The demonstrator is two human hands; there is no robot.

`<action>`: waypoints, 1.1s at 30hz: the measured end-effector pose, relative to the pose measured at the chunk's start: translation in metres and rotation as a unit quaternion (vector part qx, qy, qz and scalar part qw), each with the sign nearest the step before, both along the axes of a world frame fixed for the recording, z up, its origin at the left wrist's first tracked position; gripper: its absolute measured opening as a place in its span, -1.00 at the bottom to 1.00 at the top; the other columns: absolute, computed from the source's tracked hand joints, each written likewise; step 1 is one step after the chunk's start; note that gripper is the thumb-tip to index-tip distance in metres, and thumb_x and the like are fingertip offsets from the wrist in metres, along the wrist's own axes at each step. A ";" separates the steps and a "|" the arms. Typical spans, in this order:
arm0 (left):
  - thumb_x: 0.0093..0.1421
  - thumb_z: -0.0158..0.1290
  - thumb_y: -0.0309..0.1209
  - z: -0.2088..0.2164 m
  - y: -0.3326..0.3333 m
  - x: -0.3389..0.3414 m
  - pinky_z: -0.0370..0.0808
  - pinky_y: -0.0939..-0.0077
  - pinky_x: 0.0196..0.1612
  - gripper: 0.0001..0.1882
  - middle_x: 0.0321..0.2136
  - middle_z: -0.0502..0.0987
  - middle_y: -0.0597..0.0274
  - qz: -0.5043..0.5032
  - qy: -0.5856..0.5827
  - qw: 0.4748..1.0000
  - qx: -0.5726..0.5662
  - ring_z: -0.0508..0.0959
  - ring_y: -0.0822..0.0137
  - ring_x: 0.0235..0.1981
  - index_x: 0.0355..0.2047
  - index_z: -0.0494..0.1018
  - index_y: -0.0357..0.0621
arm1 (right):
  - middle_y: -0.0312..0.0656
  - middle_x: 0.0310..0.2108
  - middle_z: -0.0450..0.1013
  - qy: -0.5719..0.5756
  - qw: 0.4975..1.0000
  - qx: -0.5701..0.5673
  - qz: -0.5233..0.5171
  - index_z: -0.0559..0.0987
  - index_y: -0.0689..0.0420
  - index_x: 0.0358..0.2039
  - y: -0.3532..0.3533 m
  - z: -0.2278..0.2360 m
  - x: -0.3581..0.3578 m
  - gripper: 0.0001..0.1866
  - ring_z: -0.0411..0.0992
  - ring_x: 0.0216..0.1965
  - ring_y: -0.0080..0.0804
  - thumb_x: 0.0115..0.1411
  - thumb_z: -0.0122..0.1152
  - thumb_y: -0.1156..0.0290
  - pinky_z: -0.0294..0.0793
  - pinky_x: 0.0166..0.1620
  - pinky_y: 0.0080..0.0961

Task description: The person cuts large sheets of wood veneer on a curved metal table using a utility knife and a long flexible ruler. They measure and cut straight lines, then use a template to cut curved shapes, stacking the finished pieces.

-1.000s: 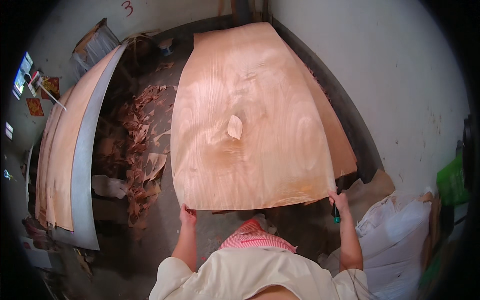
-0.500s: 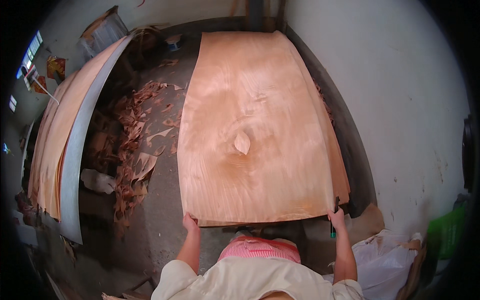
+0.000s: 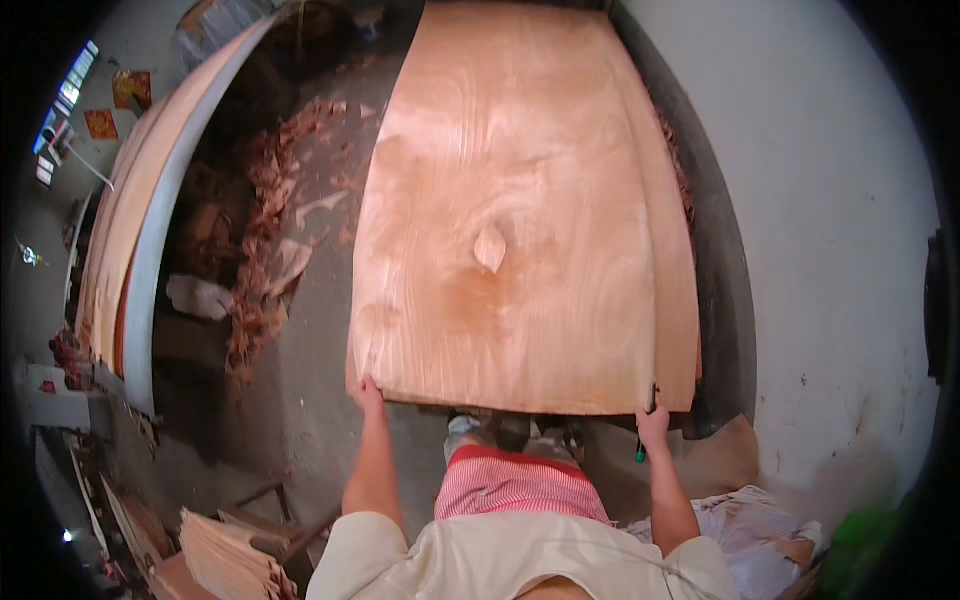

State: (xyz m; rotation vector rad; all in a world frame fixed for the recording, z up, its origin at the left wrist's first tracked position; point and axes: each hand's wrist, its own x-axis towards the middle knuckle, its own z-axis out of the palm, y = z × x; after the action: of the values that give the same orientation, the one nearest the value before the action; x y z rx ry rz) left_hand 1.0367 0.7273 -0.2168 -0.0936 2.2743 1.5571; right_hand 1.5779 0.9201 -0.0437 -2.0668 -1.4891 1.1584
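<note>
Item: veneer sheet (image 3: 520, 210), large, thin, pale reddish wood with a leaf-shaped knot near its middle. I see it lying flat over a stack of like sheets (image 3: 682, 300) whose edges show along its right side, next to the white wall (image 3: 820, 250).

Left hand (image 3: 367, 392): closed on the sheet's near left corner, fingers over the edge.

Right hand (image 3: 652, 425): gripping the sheet's near right corner; a small dark tool with a green tip (image 3: 640, 452) hangs from the same hand.

Left of the sheet: wood scraps (image 3: 265, 250) on the floor, then a second long pile of veneer (image 3: 120, 260).

Risks, as I judge them:
- Corner-only grips may split so thin a sheet along the grain, most likely at the knot.
- Uneven pull could skew it off the stack.
- The tool may gouge the edge.
- Scraps underfoot invite a slip.
</note>
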 end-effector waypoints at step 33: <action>0.05 0.05 -0.23 -0.205 -0.079 -0.062 0.34 0.35 -0.08 -0.64 -0.24 0.41 0.26 0.313 -0.236 0.842 0.372 0.40 0.29 -0.17 -0.17 0.30 -0.08 | 0.11 -0.19 0.37 -0.445 0.880 -0.045 0.160 0.30 0.27 -0.07 0.004 -0.214 0.034 -0.43 0.33 -0.15 0.01 0.07 -0.02 0.06 0.30 -0.15 -0.27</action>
State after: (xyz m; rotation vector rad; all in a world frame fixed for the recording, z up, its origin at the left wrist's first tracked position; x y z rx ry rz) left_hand 0.9747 0.6480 -0.4221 -0.9580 1.1790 2.3024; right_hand 1.6118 0.9241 -0.2572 -2.6587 -2.2648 0.3065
